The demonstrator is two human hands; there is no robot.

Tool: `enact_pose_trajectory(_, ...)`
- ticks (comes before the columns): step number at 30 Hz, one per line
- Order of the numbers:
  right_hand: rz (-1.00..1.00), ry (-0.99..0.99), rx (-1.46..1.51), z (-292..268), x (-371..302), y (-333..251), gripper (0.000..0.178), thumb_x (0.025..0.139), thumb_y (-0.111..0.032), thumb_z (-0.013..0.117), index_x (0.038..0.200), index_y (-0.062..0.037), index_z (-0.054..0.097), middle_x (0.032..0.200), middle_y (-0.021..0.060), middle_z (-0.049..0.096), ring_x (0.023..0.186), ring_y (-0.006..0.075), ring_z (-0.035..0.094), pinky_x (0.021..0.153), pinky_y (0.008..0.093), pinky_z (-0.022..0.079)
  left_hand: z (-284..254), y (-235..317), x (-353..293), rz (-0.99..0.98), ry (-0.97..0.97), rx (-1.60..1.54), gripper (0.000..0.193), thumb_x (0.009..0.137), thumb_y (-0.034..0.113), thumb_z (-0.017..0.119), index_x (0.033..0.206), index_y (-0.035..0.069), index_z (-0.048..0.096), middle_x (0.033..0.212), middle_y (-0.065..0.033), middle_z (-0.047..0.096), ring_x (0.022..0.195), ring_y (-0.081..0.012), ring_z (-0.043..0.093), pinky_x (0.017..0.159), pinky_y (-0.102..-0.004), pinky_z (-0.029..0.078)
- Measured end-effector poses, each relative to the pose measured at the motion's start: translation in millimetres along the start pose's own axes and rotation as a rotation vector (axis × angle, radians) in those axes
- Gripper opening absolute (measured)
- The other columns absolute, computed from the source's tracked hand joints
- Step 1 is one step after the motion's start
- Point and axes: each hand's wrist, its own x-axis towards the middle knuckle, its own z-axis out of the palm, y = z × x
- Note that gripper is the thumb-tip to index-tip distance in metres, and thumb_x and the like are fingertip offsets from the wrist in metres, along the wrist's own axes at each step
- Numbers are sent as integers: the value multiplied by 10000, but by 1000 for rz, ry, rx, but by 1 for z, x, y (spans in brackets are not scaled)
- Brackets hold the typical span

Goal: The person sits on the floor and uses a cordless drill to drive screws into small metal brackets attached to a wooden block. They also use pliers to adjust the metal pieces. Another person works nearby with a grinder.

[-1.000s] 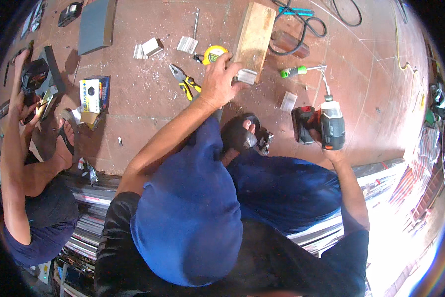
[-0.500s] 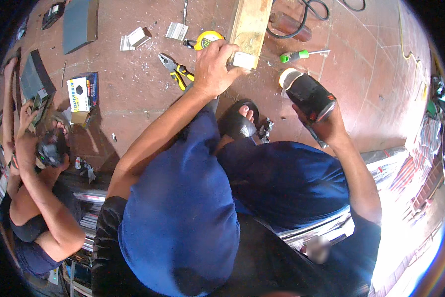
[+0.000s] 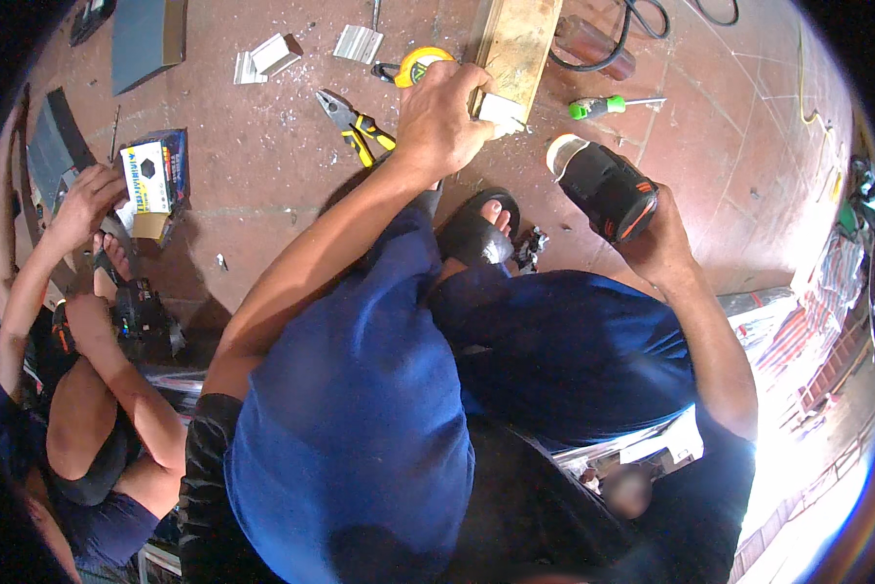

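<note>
Left hand (image 3: 444, 122) grips small pale block (image 3: 502, 111) at end of wooden board (image 3: 521, 56); right hand (image 3: 659, 243), wrapped round drill (image 3: 601, 187), has swung it toward block, readying for work.

The reddish-brown floor (image 3: 272, 175) in front of me is tiled and sprinkled with pale crumbs. A wooden block (image 3: 523, 54) lies on it, the yellow tape measure (image 3: 420, 68) just beside it. Left of them I see pliers (image 3: 353, 127), a pale ribbed piece (image 3: 358, 44), a grey board (image 3: 145, 47) and a white-and-yellow box (image 3: 147, 180). On the block's right lie a green-handled screwdriver (image 3: 600, 107) and a black cord (image 3: 619, 44). My sandal (image 3: 483, 248) rests near crumpled scrap (image 3: 531, 248).
</note>
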Motion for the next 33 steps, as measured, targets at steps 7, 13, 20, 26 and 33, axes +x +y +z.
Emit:
enact_pose_trajectory(7,10,6,-35,-3,5,-11,491,782,41,804,1246,-3,652,1082,65,735,934,135,662,847,308,557,-1,1,-1,84,52,-17,415,656,184,877,1005,82,677,1011,-148,671,995,-365,659,872,-455,525)
enact_pose_trajectory(13,-76,7,-136,-4,6,-21,401,791,24,807,1170,9,678,1047,74,744,915,141,670,846,312,558,1,-4,-2,106,57,-28,420,662,200,892,999,80,673,1011,-151,675,973,-370,664,853,-463,531)
enact_pose_trajectory(20,-1,-38,-81,-4,11,-23,502,769,22,760,1258,-5,653,1086,158,753,1015,224,722,907,362,558,-3,5,1,-20,-6,0,468,661,222,909,1040,99,664,1028,-142,668,964,-362,667,837,-462,531)
enact_pose_trajectory(26,-1,-27,-144,-5,12,-25,490,753,-1,797,1226,-28,673,1041,161,756,971,239,732,868,366,561,-7,10,2,-88,-61,-37,470,654,224,912,1037,107,666,1013,-132,656,948,-357,668,823,-460,534)
enact_pose_trajectory(33,-20,-13,-202,-6,10,-27,379,793,-38,829,1143,1,687,998,152,745,901,246,707,843,356,554,-7,8,3,-40,-35,-32,454,656,216,906,1023,101,665,994,-140,657,925,-368,666,802,-462,533)
